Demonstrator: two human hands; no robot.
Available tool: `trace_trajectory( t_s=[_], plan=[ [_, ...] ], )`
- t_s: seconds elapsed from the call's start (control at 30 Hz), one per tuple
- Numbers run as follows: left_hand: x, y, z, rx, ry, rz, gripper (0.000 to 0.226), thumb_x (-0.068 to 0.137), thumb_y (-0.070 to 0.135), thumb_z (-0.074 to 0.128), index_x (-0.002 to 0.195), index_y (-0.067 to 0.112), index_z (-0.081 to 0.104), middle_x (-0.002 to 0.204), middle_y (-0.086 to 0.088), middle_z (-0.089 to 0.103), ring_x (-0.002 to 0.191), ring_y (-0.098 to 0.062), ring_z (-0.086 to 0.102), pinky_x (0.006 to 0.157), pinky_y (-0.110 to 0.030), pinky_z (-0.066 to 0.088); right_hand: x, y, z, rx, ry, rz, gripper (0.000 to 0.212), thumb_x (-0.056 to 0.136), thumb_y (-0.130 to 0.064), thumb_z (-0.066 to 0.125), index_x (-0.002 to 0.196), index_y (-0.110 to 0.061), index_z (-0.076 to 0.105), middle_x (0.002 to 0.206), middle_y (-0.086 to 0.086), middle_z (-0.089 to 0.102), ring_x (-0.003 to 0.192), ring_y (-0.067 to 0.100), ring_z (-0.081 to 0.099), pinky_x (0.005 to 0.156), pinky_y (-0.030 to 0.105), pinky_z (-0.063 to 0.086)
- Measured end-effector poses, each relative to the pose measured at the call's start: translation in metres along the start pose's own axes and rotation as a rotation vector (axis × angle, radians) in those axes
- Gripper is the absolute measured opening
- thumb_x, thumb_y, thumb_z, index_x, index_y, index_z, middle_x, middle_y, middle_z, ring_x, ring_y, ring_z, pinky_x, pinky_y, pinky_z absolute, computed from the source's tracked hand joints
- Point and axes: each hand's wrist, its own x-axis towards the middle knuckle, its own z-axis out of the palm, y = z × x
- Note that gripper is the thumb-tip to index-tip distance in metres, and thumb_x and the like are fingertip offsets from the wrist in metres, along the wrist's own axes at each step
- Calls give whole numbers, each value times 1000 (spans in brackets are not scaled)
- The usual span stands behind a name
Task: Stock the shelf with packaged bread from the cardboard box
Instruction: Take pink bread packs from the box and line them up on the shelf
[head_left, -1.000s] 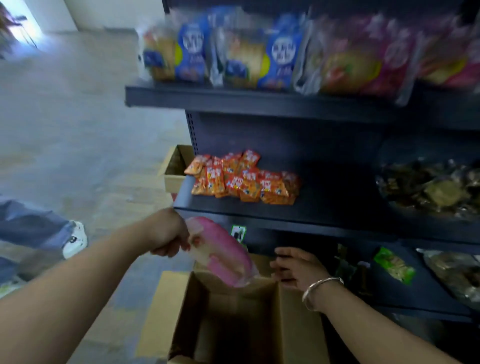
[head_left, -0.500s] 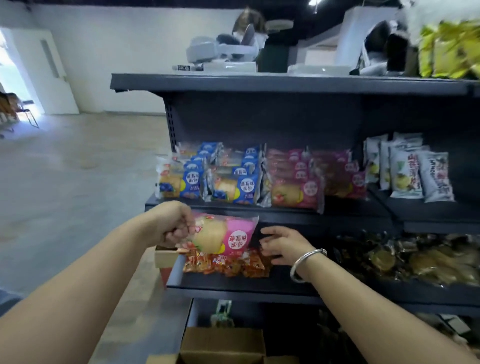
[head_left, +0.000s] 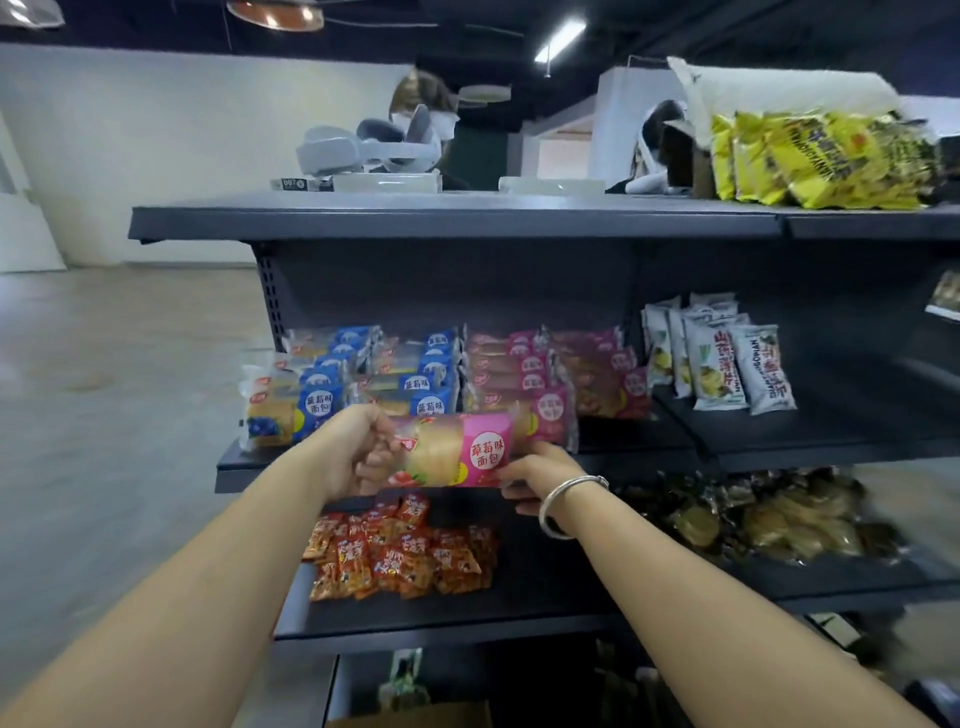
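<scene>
A pink strawberry bread packet (head_left: 457, 449) is held level in front of the dark middle shelf (head_left: 639, 441). My left hand (head_left: 353, 447) grips its left end. My right hand (head_left: 535, 475), with a silver bracelet on the wrist, holds its right end from below. Behind the packet, rows of pink bread packets (head_left: 550, 374) and blue bread packets (head_left: 353, 384) lie on that shelf. Only the top edge of the cardboard box (head_left: 415, 717) shows at the bottom.
Orange snack packets (head_left: 400, 551) and dark wrapped goods (head_left: 753, 519) lie on the shelf below. White snack bags (head_left: 722, 358) stand to the right of the bread. Yellow bags (head_left: 815, 156) and headsets (head_left: 363, 150) sit on the top shelf. A person stands behind the shelving.
Both hands rose from the box to shelf height with the pink packet. My right hand, free before, now holds the packet's right end. The view tilted upward.
</scene>
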Motion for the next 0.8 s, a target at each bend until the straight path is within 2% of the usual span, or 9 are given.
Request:
trace_trajectory(
  t_s=[0.13, 0.23, 0.37, 0.47, 0.53, 0.6, 0.7, 0.8],
  plan=[
    [11, 18, 3, -5, -51, 68, 17, 63, 19, 41, 47, 13, 40, 32, 5, 27, 25, -9, 19, 37, -13, 14, -1, -9, -17, -59, 17, -47, 40, 81, 9, 54, 117, -9, 57, 80, 5, 61, 68, 16, 55, 59, 25, 42],
    [16, 27, 12, -67, -154, 60, 21, 65, 18, 40, 45, 13, 41, 30, 5, 27, 21, -8, 19, 34, -10, 16, -6, -9, -36, -145, 78, -83, 46, 80, 12, 47, 118, -13, 58, 99, 5, 62, 89, 20, 55, 59, 23, 42],
    [27, 31, 32, -145, -280, 75, 27, 66, 18, 37, 41, 12, 44, 29, 5, 27, 20, -8, 21, 35, -10, 15, -15, 1, -67, -135, 140, -51, 31, 86, 4, 52, 109, -15, 62, 92, 0, 61, 81, 12, 55, 62, 22, 41],
    [40, 34, 54, -162, -313, 76, 21, 67, 19, 38, 47, 11, 41, 30, 3, 27, 21, -9, 20, 36, -10, 15, -16, 13, -92, -57, 222, -65, 16, 87, -6, 60, 98, -17, 64, 87, 0, 64, 77, 12, 59, 65, 23, 43],
    [52, 36, 71, -109, -303, 69, 20, 70, 19, 38, 52, 10, 40, 31, 2, 27, 22, -10, 21, 36, -10, 17, -13, 15, -110, 22, 294, -113, 10, 85, -5, 63, 84, -15, 64, 80, 3, 63, 71, 12, 59, 64, 23, 44],
    [67, 37, 88, 53, -250, 73, 26, 79, 19, 37, 56, 9, 42, 32, 1, 29, 24, -11, 22, 36, -10, 19, -6, 15, -128, 184, 350, -130, 15, 85, 2, 60, 75, -10, 60, 71, 6, 63, 65, 14, 61, 63, 24, 45],
    [84, 43, 117, 352, -108, 87, 38, 90, 26, 36, 59, 8, 49, 33, 1, 40, 32, -13, 31, 43, -19, 22, 7, 16, -153, 358, 387, -110, 24, 85, 12, 49, 71, -7, 52, 47, 2, 64, 45, 13, 64, 55, 25, 49],
    [93, 51, 146, 472, -9, 154, 35, 91, 27, 42, 62, 10, 52, 33, 3, 49, 34, -12, 41, 38, -18, 29, 24, 19, -171, 444, 410, -80, 26, 85, 15, 42, 72, -5, 50, 42, 5, 62, 39, 17, 63, 51, 26, 52]
  ],
)
